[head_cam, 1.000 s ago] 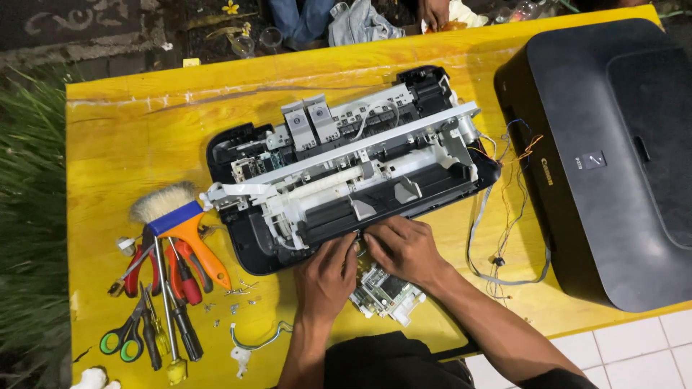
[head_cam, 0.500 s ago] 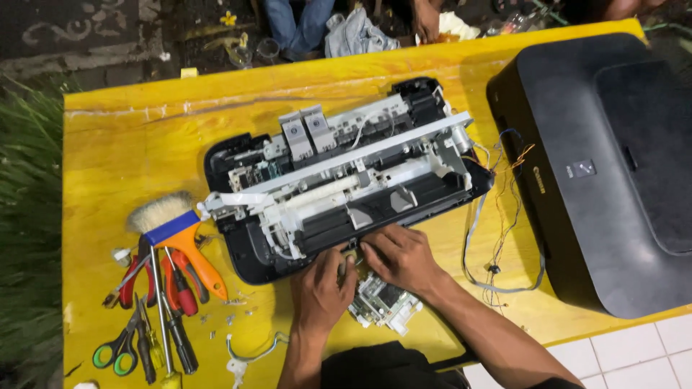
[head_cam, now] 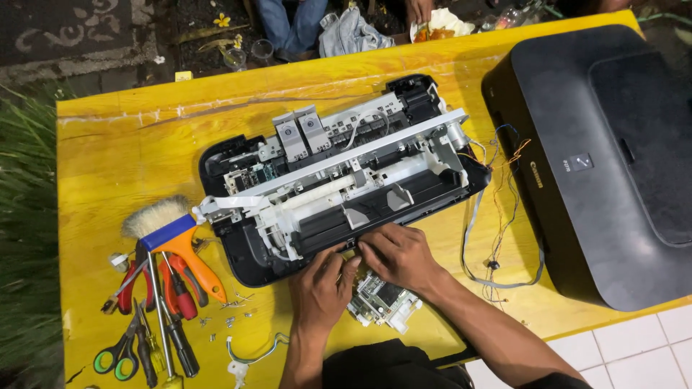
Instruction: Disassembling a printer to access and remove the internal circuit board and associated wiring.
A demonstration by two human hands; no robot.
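Opened printer point(head_cam: 339, 187), cover removed, lying askew mid-way across yellow table point(head_cam: 122, 151); left hand point(head_cam: 321, 284) at its near edge, fingers curled together against the black base; right hand point(head_cam: 396, 253) just beside, fingertips pressed together on the same edge; circuit board point(head_cam: 382, 301) beneath both wrists; loose wires point(head_cam: 497, 238) to the right; black printer cover point(head_cam: 605, 151) beyond; brush point(head_cam: 173, 234), pliers point(head_cam: 176, 284), scissors point(head_cam: 119, 353) at left.

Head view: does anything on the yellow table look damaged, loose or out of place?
Yes. The printer lies open with its black cover set aside; thin wires trail loose from its right end, and small screws lie scattered near the tools. Both hands work at its front edge.
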